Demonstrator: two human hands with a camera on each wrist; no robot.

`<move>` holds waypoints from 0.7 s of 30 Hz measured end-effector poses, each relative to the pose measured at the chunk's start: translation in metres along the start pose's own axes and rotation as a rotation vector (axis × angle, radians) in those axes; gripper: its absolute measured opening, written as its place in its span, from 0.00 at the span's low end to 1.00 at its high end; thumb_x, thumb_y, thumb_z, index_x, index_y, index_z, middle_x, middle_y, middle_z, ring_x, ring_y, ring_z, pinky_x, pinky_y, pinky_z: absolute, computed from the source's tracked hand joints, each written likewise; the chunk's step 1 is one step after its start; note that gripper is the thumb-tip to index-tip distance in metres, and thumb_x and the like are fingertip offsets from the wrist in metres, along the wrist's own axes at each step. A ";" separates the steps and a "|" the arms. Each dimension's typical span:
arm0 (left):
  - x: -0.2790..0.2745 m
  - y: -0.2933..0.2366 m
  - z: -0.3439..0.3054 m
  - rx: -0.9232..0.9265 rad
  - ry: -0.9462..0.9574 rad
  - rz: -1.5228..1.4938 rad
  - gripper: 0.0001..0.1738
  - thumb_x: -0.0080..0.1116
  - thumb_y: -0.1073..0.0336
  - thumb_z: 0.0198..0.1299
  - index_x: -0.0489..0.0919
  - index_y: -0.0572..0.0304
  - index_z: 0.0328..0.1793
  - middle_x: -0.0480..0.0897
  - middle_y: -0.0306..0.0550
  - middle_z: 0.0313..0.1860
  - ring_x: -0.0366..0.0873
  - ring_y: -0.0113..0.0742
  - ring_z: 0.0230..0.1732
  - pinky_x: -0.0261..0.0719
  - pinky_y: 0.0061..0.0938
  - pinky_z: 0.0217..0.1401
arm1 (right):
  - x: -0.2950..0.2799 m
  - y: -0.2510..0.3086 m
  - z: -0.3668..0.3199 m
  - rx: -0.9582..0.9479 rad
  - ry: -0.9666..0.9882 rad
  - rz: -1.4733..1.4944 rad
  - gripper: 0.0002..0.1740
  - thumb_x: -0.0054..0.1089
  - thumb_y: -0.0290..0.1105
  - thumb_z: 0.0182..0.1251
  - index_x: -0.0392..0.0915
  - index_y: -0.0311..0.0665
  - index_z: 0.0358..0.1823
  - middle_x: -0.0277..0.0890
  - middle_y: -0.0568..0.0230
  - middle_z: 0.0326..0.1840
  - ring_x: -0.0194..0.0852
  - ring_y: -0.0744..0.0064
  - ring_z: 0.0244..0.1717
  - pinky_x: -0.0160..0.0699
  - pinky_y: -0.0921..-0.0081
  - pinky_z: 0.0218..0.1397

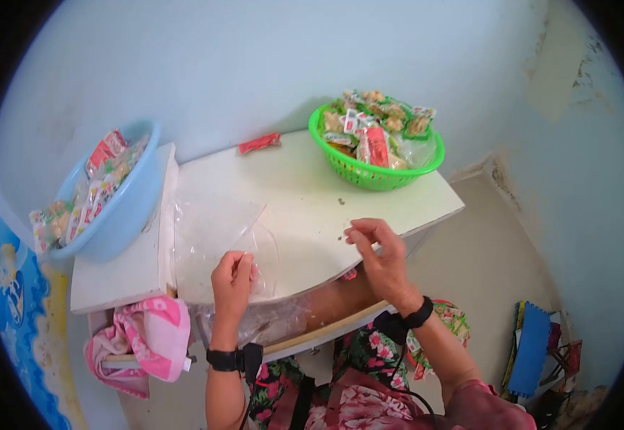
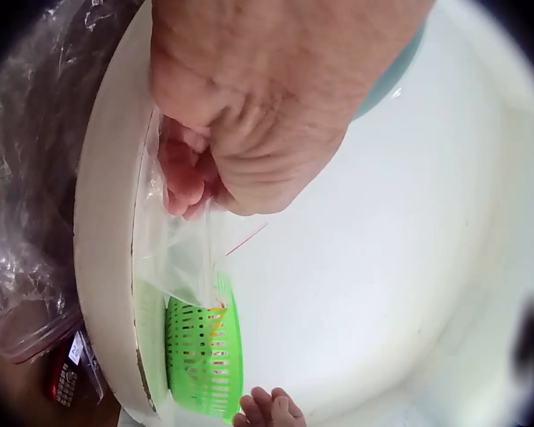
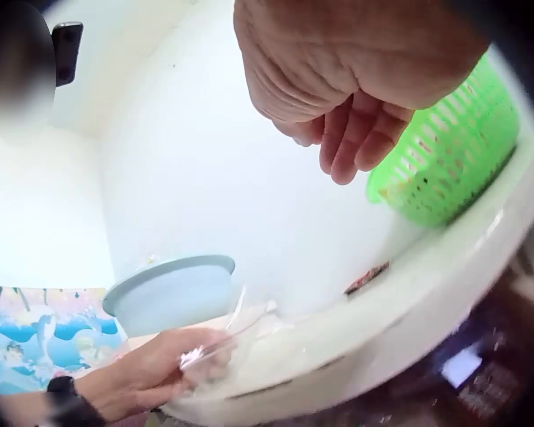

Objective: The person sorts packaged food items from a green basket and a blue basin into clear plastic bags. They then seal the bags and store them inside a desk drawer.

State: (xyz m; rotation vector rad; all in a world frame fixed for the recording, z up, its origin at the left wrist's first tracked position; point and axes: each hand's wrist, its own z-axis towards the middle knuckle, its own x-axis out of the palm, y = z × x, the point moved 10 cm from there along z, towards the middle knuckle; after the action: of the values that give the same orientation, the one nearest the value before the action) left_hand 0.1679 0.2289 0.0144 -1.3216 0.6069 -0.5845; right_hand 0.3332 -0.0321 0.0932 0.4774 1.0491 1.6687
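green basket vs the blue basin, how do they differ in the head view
The green basket has slotted walls; the blue basin shows smooth, unbroken ones. The basket is bright green, while the basin is pale blue. The basket stands toward the right of the white tabletop; the basin stands at the left. Both hold heaped, wrapped packets.
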 end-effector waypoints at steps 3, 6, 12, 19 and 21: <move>-0.002 0.002 0.002 0.013 0.001 0.002 0.09 0.59 0.65 0.77 0.81 0.63 0.43 0.81 0.37 0.28 0.70 0.18 0.23 0.68 0.17 0.24 | -0.036 0.021 0.040 -0.184 -0.053 -0.201 0.11 0.67 0.24 0.73 0.82 0.32 0.53 0.86 0.62 0.43 0.86 0.73 0.40 0.82 0.75 0.42; -0.004 0.000 0.001 0.002 0.009 -0.030 0.08 0.59 0.66 0.76 0.81 0.64 0.44 0.82 0.39 0.31 0.74 0.19 0.26 0.72 0.18 0.25 | -0.059 0.032 0.083 -0.265 -0.053 -0.454 0.13 0.70 0.26 0.68 0.82 0.34 0.52 0.86 0.60 0.45 0.86 0.63 0.42 0.82 0.69 0.45; -0.003 0.003 0.000 0.012 0.014 -0.040 0.08 0.59 0.67 0.76 0.81 0.65 0.44 0.82 0.39 0.31 0.74 0.19 0.27 0.74 0.18 0.25 | -0.045 0.019 0.104 -0.439 0.173 -0.939 0.21 0.78 0.39 0.57 0.82 0.41 0.50 0.84 0.61 0.49 0.78 0.54 0.57 0.75 0.55 0.58; -0.005 0.003 0.000 0.027 0.008 -0.032 0.08 0.59 0.67 0.76 0.81 0.65 0.45 0.82 0.39 0.30 0.75 0.19 0.26 0.74 0.18 0.25 | -0.039 -0.016 0.117 -0.405 0.175 -1.029 0.14 0.70 0.27 0.58 0.81 0.40 0.46 0.82 0.58 0.44 0.79 0.53 0.54 0.74 0.56 0.56; -0.006 0.007 0.001 0.027 0.010 -0.046 0.08 0.59 0.67 0.76 0.81 0.65 0.45 0.82 0.40 0.30 0.74 0.20 0.25 0.74 0.18 0.25 | -0.041 -0.016 0.115 -0.419 0.193 -1.031 0.14 0.66 0.23 0.58 0.81 0.39 0.46 0.81 0.58 0.44 0.78 0.52 0.53 0.74 0.56 0.56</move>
State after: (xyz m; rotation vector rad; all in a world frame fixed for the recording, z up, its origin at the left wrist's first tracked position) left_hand 0.1640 0.2348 0.0082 -1.3103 0.5761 -0.6352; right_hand 0.4430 -0.0227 0.1491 -0.4622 0.8155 0.9421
